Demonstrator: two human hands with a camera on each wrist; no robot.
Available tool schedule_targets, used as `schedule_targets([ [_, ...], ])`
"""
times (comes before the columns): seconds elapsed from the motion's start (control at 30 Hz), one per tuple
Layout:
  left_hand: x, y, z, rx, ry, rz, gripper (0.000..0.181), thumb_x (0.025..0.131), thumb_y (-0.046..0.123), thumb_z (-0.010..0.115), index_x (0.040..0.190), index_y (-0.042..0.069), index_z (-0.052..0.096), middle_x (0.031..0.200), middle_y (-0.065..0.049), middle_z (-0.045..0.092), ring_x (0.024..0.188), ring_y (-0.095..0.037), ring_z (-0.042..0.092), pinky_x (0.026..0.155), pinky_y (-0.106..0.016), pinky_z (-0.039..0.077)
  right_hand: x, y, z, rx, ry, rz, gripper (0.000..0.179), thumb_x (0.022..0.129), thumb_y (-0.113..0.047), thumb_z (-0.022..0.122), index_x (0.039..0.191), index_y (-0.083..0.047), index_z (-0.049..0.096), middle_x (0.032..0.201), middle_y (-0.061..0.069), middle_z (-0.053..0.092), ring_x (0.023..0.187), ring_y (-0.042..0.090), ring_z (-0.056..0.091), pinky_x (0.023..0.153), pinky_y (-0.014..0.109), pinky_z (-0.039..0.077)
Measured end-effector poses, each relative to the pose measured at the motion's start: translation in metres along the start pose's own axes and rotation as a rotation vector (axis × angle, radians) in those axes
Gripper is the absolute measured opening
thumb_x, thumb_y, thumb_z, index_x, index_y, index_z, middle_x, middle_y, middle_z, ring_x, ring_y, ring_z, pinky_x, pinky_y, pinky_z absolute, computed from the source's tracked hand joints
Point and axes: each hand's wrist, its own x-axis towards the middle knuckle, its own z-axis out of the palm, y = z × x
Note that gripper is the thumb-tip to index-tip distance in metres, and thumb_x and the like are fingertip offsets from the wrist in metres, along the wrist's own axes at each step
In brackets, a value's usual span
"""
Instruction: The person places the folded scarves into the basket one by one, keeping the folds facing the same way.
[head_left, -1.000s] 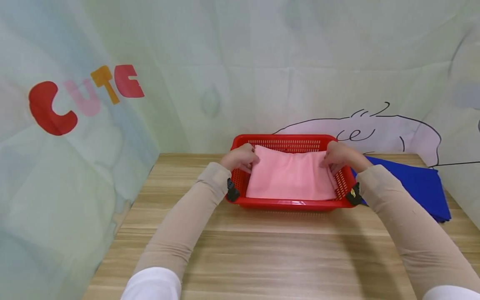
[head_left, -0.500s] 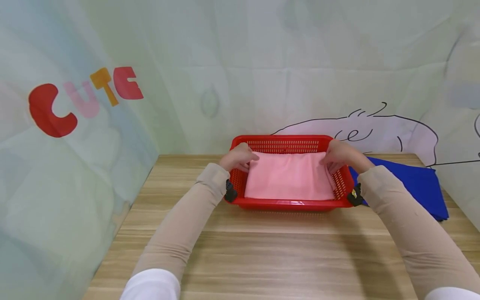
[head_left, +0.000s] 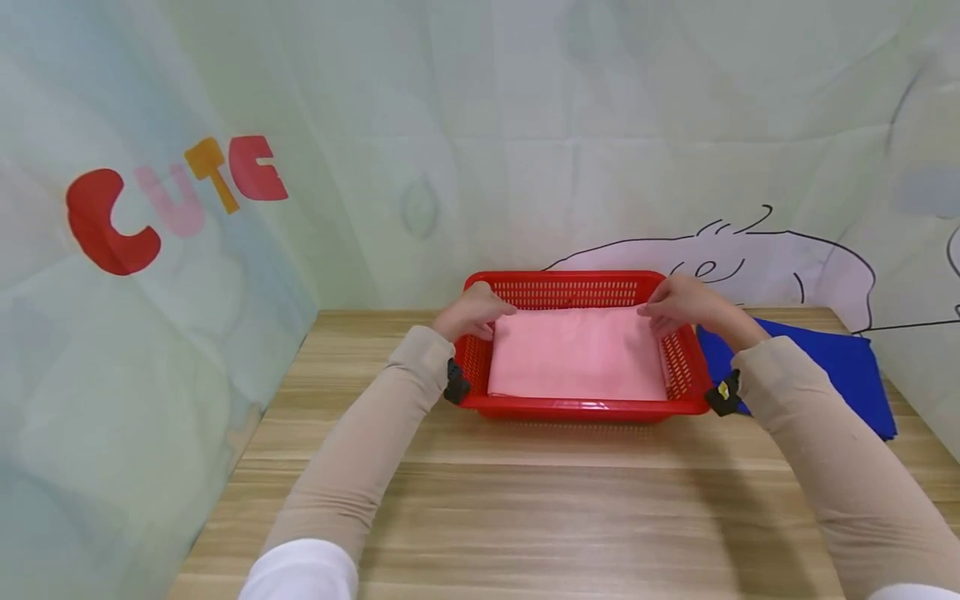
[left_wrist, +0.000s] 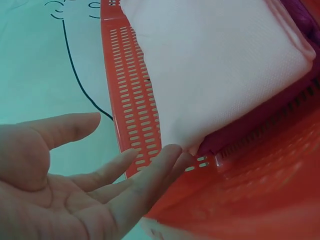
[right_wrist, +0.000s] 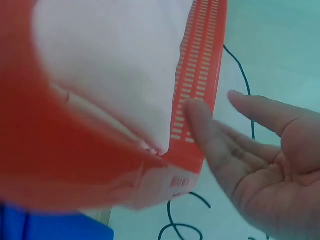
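Note:
A folded pink cloth [head_left: 577, 354] lies flat inside the red perforated basket [head_left: 592, 408]. In the left wrist view, a dark magenta cloth [left_wrist: 235, 132] shows beneath the folded pink layers. My left hand [head_left: 474, 312] is over the basket's left end, fingers loosely extended and thumb apart, with fingertips right at the cloth's far left corner. Over the far right corner hovers my right hand [head_left: 678, 304]. The right wrist view shows its thumb and fingers spread, with a gap between them and the cloth. Neither hand grips anything.
A folded blue cloth [head_left: 825, 367] lies on the wooden table [head_left: 525, 508], right of the basket and partly behind the right wrist. A printed fabric backdrop [head_left: 375, 167] rises close behind the basket and along the left side.
The cloth's raised far edge has come down flat in the basket. Both hands have let go of its corners, and the right hand has shifted slightly up and right.

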Motion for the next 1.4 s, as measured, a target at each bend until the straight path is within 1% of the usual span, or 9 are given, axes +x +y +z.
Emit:
schedule_targets([
  [0.13, -0.002, -0.004, -0.007, -0.073, -0.05, 0.048, 0.039, 0.098, 0.02, 0.065, 0.125, -0.005, 0.052, 0.119, -0.018, 0.053, 0.104, -0.035, 0.061, 0.091, -0.041, 0.056, -0.004, 0.009, -0.004, 0.057, 0.013, -0.11, 0.035, 0.1, -0.012, 0.061, 0.119, 0.017, 0.058, 0.102, 0.032, 0.067, 0.083, 0.034, 0.073, 0.074, 0.039, 0.061],
  [0.23, -0.003, -0.007, -0.013, -0.11, -0.08, 0.07, 0.037, 0.098, 0.019, 0.064, 0.123, -0.007, 0.056, 0.126, -0.022, 0.055, 0.108, -0.037, 0.062, 0.093, -0.041, 0.055, -0.009, 0.015, -0.01, 0.1, 0.001, -0.173, 0.038, 0.101, -0.014, 0.061, 0.123, 0.016, 0.057, 0.104, 0.031, 0.067, 0.085, 0.035, 0.072, 0.075, 0.039, 0.061],
  [0.33, -0.004, -0.007, -0.016, -0.095, -0.084, 0.073, 0.036, 0.099, 0.019, 0.063, 0.123, -0.007, 0.058, 0.129, -0.023, 0.057, 0.109, -0.037, 0.064, 0.093, -0.041, 0.055, -0.015, 0.02, -0.015, 0.118, 0.005, -0.21, 0.039, 0.101, -0.015, 0.061, 0.125, 0.015, 0.056, 0.108, 0.03, 0.067, 0.086, 0.033, 0.072, 0.076, 0.038, 0.061],
  [0.47, -0.006, -0.008, -0.019, -0.071, -0.077, 0.073, 0.037, 0.099, 0.02, 0.063, 0.127, -0.004, 0.059, 0.127, -0.023, 0.061, 0.106, -0.034, 0.066, 0.091, -0.039, 0.056, -0.022, 0.025, -0.021, 0.121, 0.02, -0.24, 0.039, 0.101, -0.017, 0.06, 0.126, 0.013, 0.055, 0.112, 0.029, 0.067, 0.087, 0.031, 0.072, 0.077, 0.035, 0.061],
  [0.6, -0.008, -0.007, -0.02, -0.078, -0.083, 0.078, 0.039, 0.099, 0.019, 0.064, 0.129, -0.004, 0.058, 0.126, -0.023, 0.062, 0.106, -0.035, 0.066, 0.091, -0.04, 0.056, -0.03, 0.028, -0.025, 0.15, 0.027, -0.237, 0.042, 0.102, -0.018, 0.059, 0.129, 0.013, 0.053, 0.112, 0.027, 0.068, 0.088, 0.029, 0.072, 0.077, 0.032, 0.06],
  [0.87, -0.009, -0.006, -0.023, -0.116, -0.079, 0.125, 0.032, 0.098, 0.015, 0.064, 0.124, -0.003, 0.06, 0.124, -0.022, 0.062, 0.108, -0.036, 0.064, 0.091, -0.039, 0.056, -0.041, 0.032, -0.033, 0.2, 0.057, -0.189, 0.045, 0.102, -0.018, 0.058, 0.133, 0.013, 0.05, 0.109, 0.026, 0.069, 0.088, 0.027, 0.072, 0.076, 0.028, 0.059],
  [1.1, -0.011, -0.003, -0.025, -0.143, -0.07, 0.16, 0.038, 0.098, 0.014, 0.065, 0.132, -0.001, 0.056, 0.122, -0.018, 0.062, 0.112, -0.037, 0.063, 0.096, -0.041, 0.053, -0.049, 0.041, -0.037, 0.234, 0.101, -0.174, 0.045, 0.101, -0.019, 0.06, 0.133, 0.012, 0.051, 0.108, 0.023, 0.07, 0.089, 0.026, 0.072, 0.076, 0.029, 0.06],
  [1.23, -0.013, -0.003, -0.028, -0.149, -0.064, 0.188, 0.039, 0.098, 0.015, 0.066, 0.132, 0.0, 0.056, 0.126, -0.017, 0.06, 0.114, -0.036, 0.062, 0.097, -0.042, 0.052, -0.055, 0.046, -0.039, 0.207, 0.139, -0.173, 0.045, 0.101, -0.02, 0.061, 0.133, 0.011, 0.052, 0.111, 0.02, 0.07, 0.089, 0.02, 0.071, 0.075, 0.028, 0.059],
  [1.4, -0.017, -0.006, -0.032, -0.142, -0.055, 0.251, 0.037, 0.099, 0.015, 0.063, 0.132, -0.001, 0.056, 0.128, -0.018, 0.06, 0.114, -0.035, 0.062, 0.099, -0.043, 0.051, -0.062, 0.051, -0.042, 0.163, 0.189, -0.163, 0.044, 0.101, -0.021, 0.06, 0.131, 0.011, 0.054, 0.112, 0.018, 0.07, 0.086, 0.011, 0.071, 0.074, 0.024, 0.059],
])
